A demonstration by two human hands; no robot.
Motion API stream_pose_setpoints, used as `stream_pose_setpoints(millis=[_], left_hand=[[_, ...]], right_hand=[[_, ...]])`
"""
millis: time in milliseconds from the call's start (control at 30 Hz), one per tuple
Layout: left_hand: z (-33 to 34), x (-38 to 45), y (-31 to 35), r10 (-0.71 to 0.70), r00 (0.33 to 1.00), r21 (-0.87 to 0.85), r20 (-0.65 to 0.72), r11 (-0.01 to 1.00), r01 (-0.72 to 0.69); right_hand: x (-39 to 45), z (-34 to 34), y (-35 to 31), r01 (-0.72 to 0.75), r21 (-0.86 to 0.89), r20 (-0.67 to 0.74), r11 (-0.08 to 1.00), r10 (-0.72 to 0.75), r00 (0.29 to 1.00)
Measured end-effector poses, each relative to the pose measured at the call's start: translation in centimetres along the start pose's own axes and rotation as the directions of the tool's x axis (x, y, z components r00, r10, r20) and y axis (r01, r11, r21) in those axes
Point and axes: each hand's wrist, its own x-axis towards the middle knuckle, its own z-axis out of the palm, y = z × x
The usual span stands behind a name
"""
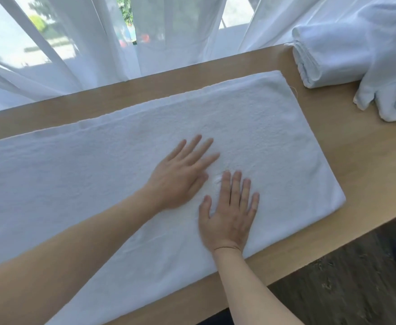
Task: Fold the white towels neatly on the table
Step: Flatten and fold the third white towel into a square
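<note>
A long white towel (98, 184) is spread flat across the wooden counter (365, 160), folded lengthwise so that a doubled edge is seen running along its far side, parallel to the counter's far edge. Its right end is squared off and lies on the bare wood, while its left end is cut off by the frame. Both hands are laid palm-down on the towel's right half. The left hand (180, 177) is held flat with its fingers straight and slightly spread, pointed towards the far right, and nothing is gripped by it. The right hand (229, 212) is placed just beside it, nearer the counter's near edge, with fingers likewise straight and spread and pointed away from the person; nothing is held in it either, the cloth only being pressed. The two hands are nearly touching at the left thumb and right index finger. At the far right corner of the counter, well apart from the spread towel, a folded stack of white towels (328, 57) is seen, and a crumpled white towel (389, 90) is draped over its right side and onto the wood. Sheer white curtains (94, 43) are hung behind the counter.
</note>
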Motion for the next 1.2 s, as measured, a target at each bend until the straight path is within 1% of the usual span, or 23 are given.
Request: stream_pose_setpoints(millis=[33,67,100,167,300,433,600,700,767,867,900,967,1033,1067,1133,1167,1200], left_hand=[[0.4,-1.2,0.0,0.026,0.997,0.043,0.068,0.999,-0.029],[0.6,-1.5,-0.7,0.031,0.994,0.088,0.106,0.995,-0.04],[0.3,-1.2,-1.6,0.018,0.993,0.117,0.114,0.993,-0.032],[-0.4,0.7,-3.5,-0.044,0.993,0.155,0.114,0.988,0.026],[-1.9,5.0,-7.4,-0.186,0.981,0.19,0.055,0.967,0.172],[-2.4,7.2,-8.7,-0.223,0.974,0.154,0.047,0.965,0.214],[-2.5,7.2,-8.4,-0.229,0.973,0.149,0.033,0.964,0.222],[-2.3,7.8,-7.5,-0.239,0.971,0.175,0.021,0.957,0.232],[-1.8,8.8,-5.9,-0.241,0.97,0.175,0.033,0.957,0.232],[-0.7,10.5,-2.5,-0.279,0.959,0.147,0.05,0.952,0.269],[-0.2,11.1,-1.3,-0.264,0.963,0.148,0.054,0.956,0.253],[0.7,12.6,0.9,-0.193,0.979,0.155,0.07,0.971,0.18],[1.6,14.2,2.5,-0.137,0.987,0.16,0.086,0.98,0.122],[1.9,15.1,3.0,-0.126,0.989,0.165,0.08,0.98,0.112],[2.6,17.3,3.8,-0.119,0.991,0.181,0.052,0.977,0.108],[2.8,18.4,4.1,-0.112,0.993,0.183,0.045,0.978,0.102],[3.0,19.6,4.5,-0.106,0.993,0.181,0.045,0.979,0.097]], right_hand=[[-0.1,0.0,0.0,0.005,0.004,-0.013,1.0,-0.005,1.0],[-0.1,0.1,0.0,0.009,0.005,-0.025,1.0,-0.009,1.0],[0.0,0.1,0.0,0.01,0.005,-0.029,1.0,-0.01,1.0],[0.0,0.2,0.1,0.007,-0.001,-0.027,1.0,-0.007,1.0],[-0.1,0.3,0.1,0.006,-0.005,-0.028,1.0,-0.006,1.0],[-0.1,0.4,0.2,0.007,-0.002,-0.039,1.0,-0.007,0.999],[0.0,0.3,0.2,0.019,-0.001,-0.054,1.0,-0.019,0.998],[-0.1,0.4,0.0,0.028,-0.006,-0.052,1.0,-0.028,0.998],[-0.1,0.3,-0.2,0.022,-0.011,-0.034,1.0,-0.023,0.999],[-0.2,0.0,-0.3,0.004,0.005,-0.013,1.0,-0.004,1.0],[-0.1,-0.3,-0.3,0.006,0.017,-0.012,1.0,-0.006,1.0],[0.1,-0.8,-0.3,0.021,0.066,-0.012,0.998,-0.02,1.0],[0.4,-1.2,0.2,0.021,0.203,-0.035,0.979,-0.014,0.999],[1.0,-1.6,1.0,0.002,0.314,-0.059,0.95,0.017,0.998],[3.3,-2.6,3.6,-0.058,0.523,-0.076,0.851,0.115,0.991],[4.9,-3.1,5.3,-0.095,0.573,-0.069,0.814,0.164,0.984],[6.6,-3.6,7.2,-0.131,0.572,-0.07,0.81,0.207,0.976]])
